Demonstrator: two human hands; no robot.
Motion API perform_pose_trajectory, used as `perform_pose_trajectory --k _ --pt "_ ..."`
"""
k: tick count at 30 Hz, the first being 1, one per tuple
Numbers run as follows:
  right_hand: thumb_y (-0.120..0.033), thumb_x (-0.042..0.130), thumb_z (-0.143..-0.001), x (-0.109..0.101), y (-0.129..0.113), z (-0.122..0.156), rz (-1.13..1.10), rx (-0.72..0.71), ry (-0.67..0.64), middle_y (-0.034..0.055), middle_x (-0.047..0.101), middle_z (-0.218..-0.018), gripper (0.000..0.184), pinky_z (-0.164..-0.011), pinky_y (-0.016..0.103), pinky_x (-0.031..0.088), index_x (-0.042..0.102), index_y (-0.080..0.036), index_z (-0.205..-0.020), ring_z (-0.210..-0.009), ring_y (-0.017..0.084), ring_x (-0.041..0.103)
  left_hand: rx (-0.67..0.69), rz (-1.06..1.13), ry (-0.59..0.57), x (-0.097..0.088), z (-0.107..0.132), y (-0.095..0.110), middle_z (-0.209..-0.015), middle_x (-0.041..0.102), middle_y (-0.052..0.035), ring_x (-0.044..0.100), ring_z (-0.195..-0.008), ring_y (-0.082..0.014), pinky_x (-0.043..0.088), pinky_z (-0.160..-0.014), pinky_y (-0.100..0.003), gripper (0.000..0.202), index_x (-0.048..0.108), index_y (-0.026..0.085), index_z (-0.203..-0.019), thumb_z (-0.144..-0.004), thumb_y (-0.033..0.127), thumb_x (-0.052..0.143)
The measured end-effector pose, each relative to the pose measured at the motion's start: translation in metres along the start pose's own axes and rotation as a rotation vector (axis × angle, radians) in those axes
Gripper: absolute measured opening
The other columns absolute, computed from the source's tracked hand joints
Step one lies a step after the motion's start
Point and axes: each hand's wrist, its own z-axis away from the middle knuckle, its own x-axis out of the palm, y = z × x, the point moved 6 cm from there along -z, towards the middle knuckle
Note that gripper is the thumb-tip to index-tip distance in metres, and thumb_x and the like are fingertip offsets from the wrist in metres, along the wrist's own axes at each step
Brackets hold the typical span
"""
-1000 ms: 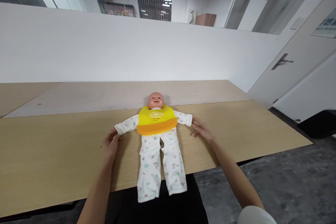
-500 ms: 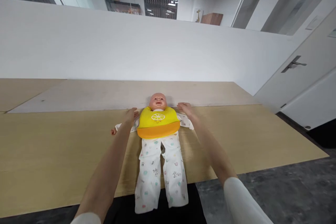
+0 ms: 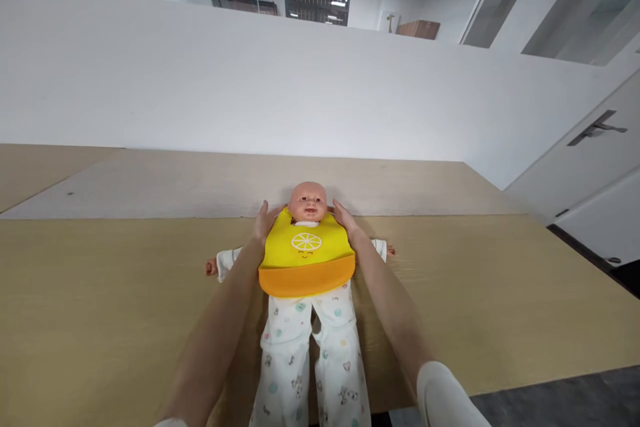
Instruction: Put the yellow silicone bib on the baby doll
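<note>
A baby doll point(image 3: 308, 200) lies on its back on the wooden table point(image 3: 100, 293), head towards the wall. It wears white printed pyjamas point(image 3: 310, 353) and a yellow and orange bib point(image 3: 306, 255) with a lemon picture. My left hand point(image 3: 263, 221) rests at the doll's left shoulder beside the neck. My right hand point(image 3: 345, 219) sits at the other shoulder, touching the bib's upper edge. The fingers of both hands curve in behind the doll's neck and are partly hidden. The doll's arms stick out sideways under my forearms.
A white partition wall point(image 3: 200, 80) runs along the far side of the table. A white door with a lever handle point(image 3: 595, 127) stands at the right. Grey floor point(image 3: 560, 400) shows past the table's near right edge.
Both hands moved from the doll's sleeve cuffs inward and up to its shoulders and neck. The view has come closer to the doll.
</note>
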Motion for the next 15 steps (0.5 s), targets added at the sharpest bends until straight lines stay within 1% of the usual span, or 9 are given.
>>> perform_pose_trajectory --k 3,6,8,10,13,15 --pt "-0.058 0.029 -0.094 0.002 -0.004 0.008 -0.115 -0.117 -0.048 0.0053 0.062 -0.127 0.052 -0.093 0.043 0.052 0.045 -0.027 -0.132 -0.103 0.023 0.066 0.115 0.075 -0.043 0.004 0.014 0.004 -0.121 0.067 -0.0178 0.066 -0.107 -0.0323 0.045 -0.099 -0.049 0.077 0.032 0.010 -0.150 -0.094 0.062 0.027" --pt "-0.058 0.028 -0.093 0.006 -0.006 0.015 -0.130 -0.201 -0.105 0.0042 0.061 -0.129 0.051 -0.094 0.043 0.051 0.047 -0.030 -0.132 -0.107 0.023 0.064 0.133 0.139 -0.138 0.011 0.025 0.002 -0.125 0.065 -0.0171 0.061 -0.115 -0.0341 0.043 -0.101 -0.051 0.081 0.032 0.013 -0.151 -0.091 0.068 0.023" --pt "-0.057 0.026 -0.093 0.007 -0.003 0.017 -0.080 -0.184 -0.073 0.0054 0.062 -0.126 0.052 -0.093 0.044 0.051 0.048 -0.030 -0.131 -0.109 0.023 0.063 0.111 0.163 -0.193 0.014 0.029 -0.001 -0.126 0.065 -0.0175 0.059 -0.118 -0.0361 0.042 -0.102 -0.052 0.085 0.035 0.014 -0.150 -0.089 0.072 0.024" --pt "-0.057 0.026 -0.092 0.008 0.001 0.019 -0.047 -0.155 -0.049 0.0070 0.064 -0.123 0.054 -0.093 0.043 0.050 0.050 -0.028 -0.130 -0.110 0.024 0.063 0.081 0.175 -0.213 0.015 0.030 -0.004 -0.124 0.065 -0.0181 0.058 -0.120 -0.0371 0.041 -0.102 -0.052 0.086 0.037 0.012 -0.148 -0.089 0.073 0.022" --pt "-0.061 0.026 -0.091 0.009 0.006 0.019 -0.045 -0.120 -0.055 0.0085 0.066 -0.119 0.058 -0.092 0.042 0.051 0.052 -0.025 -0.128 -0.107 0.025 0.064 0.054 0.181 -0.192 0.013 0.028 -0.006 -0.122 0.066 -0.0189 0.058 -0.120 -0.0366 0.041 -0.102 -0.051 0.086 0.038 0.009 -0.147 -0.090 0.070 0.017" --pt "-0.062 0.024 -0.092 0.008 0.008 0.017 -0.052 -0.105 -0.059 0.0089 0.067 -0.116 0.060 -0.091 0.041 0.051 0.053 -0.023 -0.127 -0.105 0.024 0.065 0.052 0.185 -0.179 0.011 0.027 -0.007 -0.121 0.067 -0.0191 0.058 -0.120 -0.0362 0.041 -0.103 -0.050 0.086 0.039 0.009 -0.146 -0.091 0.070 0.016"
